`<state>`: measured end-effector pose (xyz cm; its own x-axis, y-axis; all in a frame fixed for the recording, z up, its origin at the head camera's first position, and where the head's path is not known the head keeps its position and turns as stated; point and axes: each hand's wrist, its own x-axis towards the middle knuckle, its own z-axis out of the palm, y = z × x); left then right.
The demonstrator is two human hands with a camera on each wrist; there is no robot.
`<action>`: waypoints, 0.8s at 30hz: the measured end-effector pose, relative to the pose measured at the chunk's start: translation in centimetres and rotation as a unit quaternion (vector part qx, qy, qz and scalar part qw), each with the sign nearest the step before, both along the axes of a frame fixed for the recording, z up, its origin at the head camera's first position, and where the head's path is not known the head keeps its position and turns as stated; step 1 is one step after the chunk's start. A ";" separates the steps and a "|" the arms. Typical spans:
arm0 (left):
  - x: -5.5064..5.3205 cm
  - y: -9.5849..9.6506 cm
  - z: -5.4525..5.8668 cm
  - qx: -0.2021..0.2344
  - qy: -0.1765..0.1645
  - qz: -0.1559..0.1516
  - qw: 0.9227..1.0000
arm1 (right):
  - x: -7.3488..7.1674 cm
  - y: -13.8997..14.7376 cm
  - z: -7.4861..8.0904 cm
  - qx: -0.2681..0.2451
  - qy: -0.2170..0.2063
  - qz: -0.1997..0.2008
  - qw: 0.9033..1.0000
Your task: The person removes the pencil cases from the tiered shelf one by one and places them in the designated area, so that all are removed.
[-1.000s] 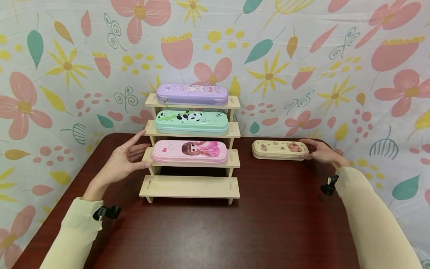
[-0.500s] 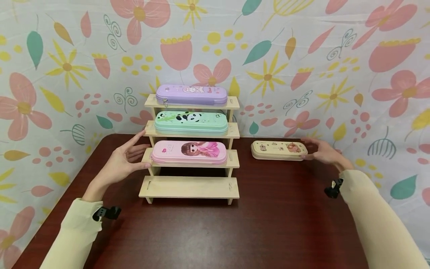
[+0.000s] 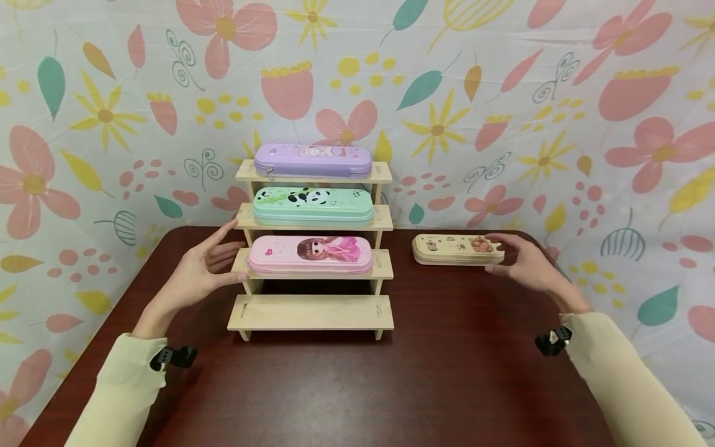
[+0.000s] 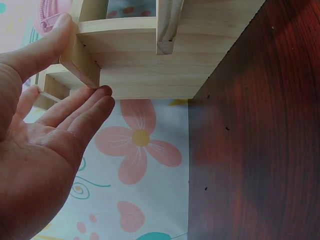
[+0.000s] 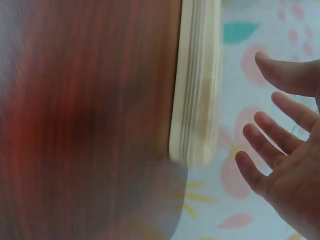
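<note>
On the left of the table a stepped wooden rack (image 3: 310, 312) stands with a pencil case on each of its upper steps. These are a purple one (image 3: 313, 160), a mint-green one with pandas (image 3: 313, 206) and a pink one with a doll print (image 3: 310, 254). My left hand (image 3: 198, 270) touches the rack's left side with nearly straight fingers, its thumb by the pink case. At the right a cream pencil case with small animal prints (image 3: 455, 249) lies flat on the table. My right hand (image 3: 527, 264) is at its right end, fingers spread and loosely bent in the right wrist view.
The dark red-brown table (image 3: 335, 385) stands against a floral cloth backdrop (image 3: 436, 81). The rack's lowest step bears no case. A table corner lies just behind the right hand.
My right hand has shifted slightly left, so its fingers and thumb overlap the cream case's end more. The left hand keeps its place on the rack. The whole head view has drifted a little.
</note>
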<state>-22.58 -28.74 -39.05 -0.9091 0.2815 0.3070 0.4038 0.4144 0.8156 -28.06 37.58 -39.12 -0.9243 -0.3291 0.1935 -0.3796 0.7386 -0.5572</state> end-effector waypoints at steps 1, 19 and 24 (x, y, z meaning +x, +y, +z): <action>0.0 0.0 0.0 0.000 0.000 0.000 1.000 | 0.4 -0.5 0.0 -0.006 0.008 0.008 1.000; 0.0 -0.1 -0.2 0.012 0.000 -0.006 1.000 | 5.3 -9.7 0.3 -0.069 0.006 0.060 0.996; 0.0 0.0 -0.2 0.012 0.000 -0.007 1.000 | 5.8 -12.3 0.6 -0.097 0.019 0.088 0.991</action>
<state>-22.58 -28.77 -39.29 -0.9050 0.2875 0.3134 0.4094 0.3890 0.8253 -22.26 25.30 -38.57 -0.8470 -0.4371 0.3027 -0.5161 0.5395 -0.6652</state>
